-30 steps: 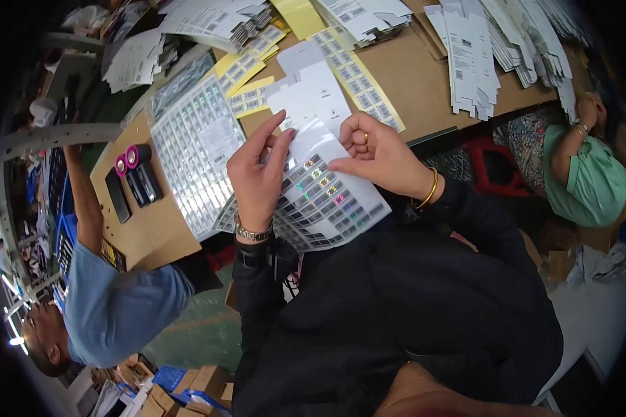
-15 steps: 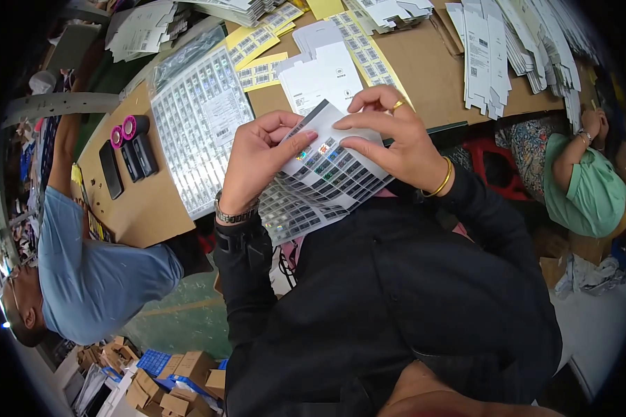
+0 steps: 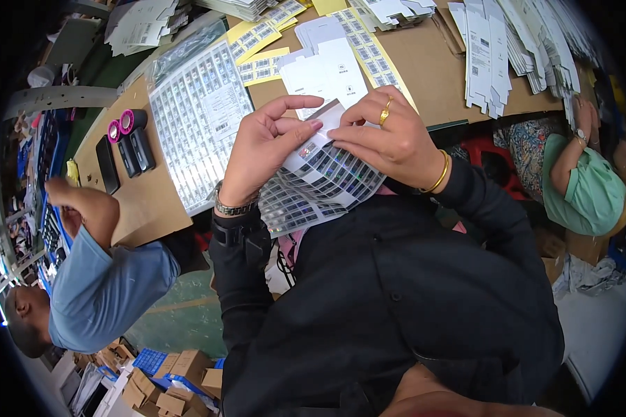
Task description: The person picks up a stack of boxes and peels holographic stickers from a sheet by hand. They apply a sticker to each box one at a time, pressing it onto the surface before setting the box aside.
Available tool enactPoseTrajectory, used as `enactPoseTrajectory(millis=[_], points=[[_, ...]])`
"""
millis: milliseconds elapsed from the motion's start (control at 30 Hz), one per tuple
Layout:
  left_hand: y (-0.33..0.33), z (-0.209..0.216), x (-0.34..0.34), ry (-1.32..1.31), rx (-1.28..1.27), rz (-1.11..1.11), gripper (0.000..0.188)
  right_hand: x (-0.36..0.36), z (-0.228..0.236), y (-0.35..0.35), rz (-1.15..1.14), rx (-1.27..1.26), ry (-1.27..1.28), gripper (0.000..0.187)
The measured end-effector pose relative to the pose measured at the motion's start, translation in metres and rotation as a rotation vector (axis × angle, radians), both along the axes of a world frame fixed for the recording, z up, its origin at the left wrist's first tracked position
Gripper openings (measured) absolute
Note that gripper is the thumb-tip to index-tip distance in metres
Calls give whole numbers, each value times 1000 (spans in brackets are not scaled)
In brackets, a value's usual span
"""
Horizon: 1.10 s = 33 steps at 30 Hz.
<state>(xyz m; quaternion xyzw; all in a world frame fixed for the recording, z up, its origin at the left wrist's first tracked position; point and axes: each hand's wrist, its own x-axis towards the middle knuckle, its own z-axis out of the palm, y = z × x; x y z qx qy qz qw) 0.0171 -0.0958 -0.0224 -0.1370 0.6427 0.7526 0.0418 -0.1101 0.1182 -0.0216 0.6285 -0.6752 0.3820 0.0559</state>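
Observation:
A sheet of small dark, shiny holographic stickers (image 3: pixel 306 198) hangs curved between my hands, just over the table's near edge. My left hand (image 3: pixel 264 142) is closed on its upper left part, thumb on top and the index finger stretched out above. At the sheet's upper edge, the thumb and fingers of my right hand (image 3: pixel 391 132) pinch together; whether a loose sticker is between them is hidden. Past my hands lies a flat white carton blank (image 3: pixel 320 75). To the left, a stack of similar shiny sticker sheets (image 3: pixel 177 128) rests on the table with a white label on it.
Yellow sheets of barcode labels (image 3: pixel 375 62) lie beyond the blank. Folded white cartons (image 3: pixel 487 62) are piled at the far right. A black phone (image 3: pixel 108 165) and pink-and-black rolls (image 3: pixel 127 121) sit at the left. A person in blue (image 3: pixel 118 292) is at left, another in green (image 3: pixel 583 191) at right.
My right fingers have drawn closer together at the sheet's top edge. My left index finger has stretched out. The person in blue has pulled their arm back and bent it.

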Motion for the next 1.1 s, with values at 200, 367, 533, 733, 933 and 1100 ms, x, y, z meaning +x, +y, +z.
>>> enactPoseTrajectory(millis=[200,367,533,733,933,1100], points=[[6,-11,-2,-41,-35,108,27,-1,-6,-3,18,9,43,21],[6,-11,-3,-34,-70,128,25,-3,-9,-7,22,14,9,20],[5,-30,-1,-30,-113,134,29,-4,-13,-10,51,50,-24,18],[5,-47,-1,144,-674,191,22,-23,-24,-19,-25,36,-502,9],[16,-44,-2,265,-1049,121,18,-71,-56,-44,-195,99,-474,9],[20,-60,-3,336,-1114,163,16,-73,-70,-54,-231,252,-455,11]])
